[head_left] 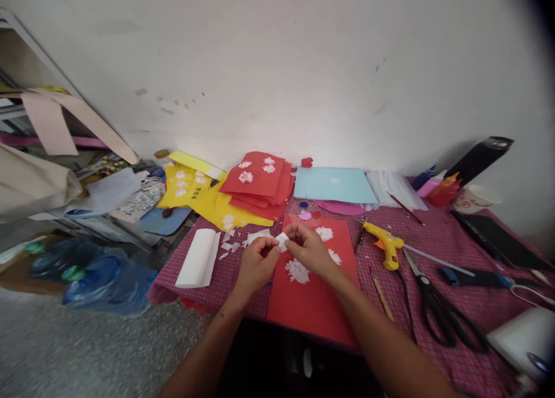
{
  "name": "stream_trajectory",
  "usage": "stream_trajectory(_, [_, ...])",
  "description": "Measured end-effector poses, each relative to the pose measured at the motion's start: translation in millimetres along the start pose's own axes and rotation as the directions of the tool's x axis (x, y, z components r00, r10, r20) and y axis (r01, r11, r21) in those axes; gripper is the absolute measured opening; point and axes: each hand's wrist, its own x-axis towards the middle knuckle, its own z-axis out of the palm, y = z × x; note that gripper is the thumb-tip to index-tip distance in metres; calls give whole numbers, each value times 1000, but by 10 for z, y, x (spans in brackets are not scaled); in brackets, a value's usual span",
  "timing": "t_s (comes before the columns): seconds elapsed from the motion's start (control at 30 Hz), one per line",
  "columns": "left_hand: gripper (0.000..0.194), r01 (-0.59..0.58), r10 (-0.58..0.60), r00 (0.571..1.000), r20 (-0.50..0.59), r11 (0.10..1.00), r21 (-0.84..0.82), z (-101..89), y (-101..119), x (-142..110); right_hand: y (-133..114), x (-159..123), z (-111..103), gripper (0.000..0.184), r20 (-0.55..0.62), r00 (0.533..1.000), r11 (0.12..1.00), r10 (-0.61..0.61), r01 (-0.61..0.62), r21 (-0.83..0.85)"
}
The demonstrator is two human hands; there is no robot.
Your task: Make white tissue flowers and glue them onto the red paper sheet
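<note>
Both of my hands pinch one small white paper piece [281, 240] between them, just above the table. My left hand [255, 263] grips its left side with closed fingers. My right hand [309, 248] grips its right side, thumb and fingers pressed together. Under them lies a red paper sheet [312, 297] with white paper flowers [297, 270] stuck on it. Small white scraps [255, 236] lie just left of the hands.
A folded white paper [199, 258] lies at the left. Stacks of red [260, 184] and yellow [203, 199] sheets and a blue sheet [332, 185] sit at the back. A yellow glue gun [385, 245], black scissors [437, 305] and bottles [442, 190] are on the right.
</note>
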Motion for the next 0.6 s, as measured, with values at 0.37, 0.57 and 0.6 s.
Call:
stream_trajectory(0.37, [20,-36,35,999,42,999,26,15,42,39,-76,-56,13,28,68,991,987,-118,124,-100])
stream_trajectory(0.57, [18,-55,54,998,14,997,55,8,46,60,-115,-62,9,28,84,987,984,-134,142,-108])
stream_trajectory(0.6, [18,-52,52,999,9,997,60,5,40,62,-111,-60,10,28,82,989,985,-126,134,-105])
